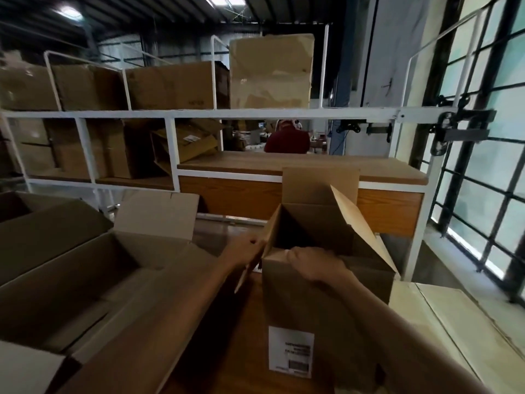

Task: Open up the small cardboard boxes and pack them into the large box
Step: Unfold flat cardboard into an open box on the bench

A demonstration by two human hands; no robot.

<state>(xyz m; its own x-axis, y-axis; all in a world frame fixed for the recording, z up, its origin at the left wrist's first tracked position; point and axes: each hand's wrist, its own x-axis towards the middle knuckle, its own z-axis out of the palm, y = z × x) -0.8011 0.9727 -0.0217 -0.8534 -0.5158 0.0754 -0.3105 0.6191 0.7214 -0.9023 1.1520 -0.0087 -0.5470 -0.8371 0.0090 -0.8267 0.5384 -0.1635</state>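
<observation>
Warehouse shelves stand behind; the right hand [315, 265] clamps the small box's [326, 291] near rim to steady it, while the left hand [244, 251] pinches its side flap open beside the large box [71, 268].

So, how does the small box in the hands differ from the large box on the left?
The small box stands tall and narrow, while the large box is wide and low. The small box carries a white label on its front; I see none on the large box. The left hand and right hand hold the small box; nothing touches the large box. Both are brown cardboard with open top flaps.
</observation>
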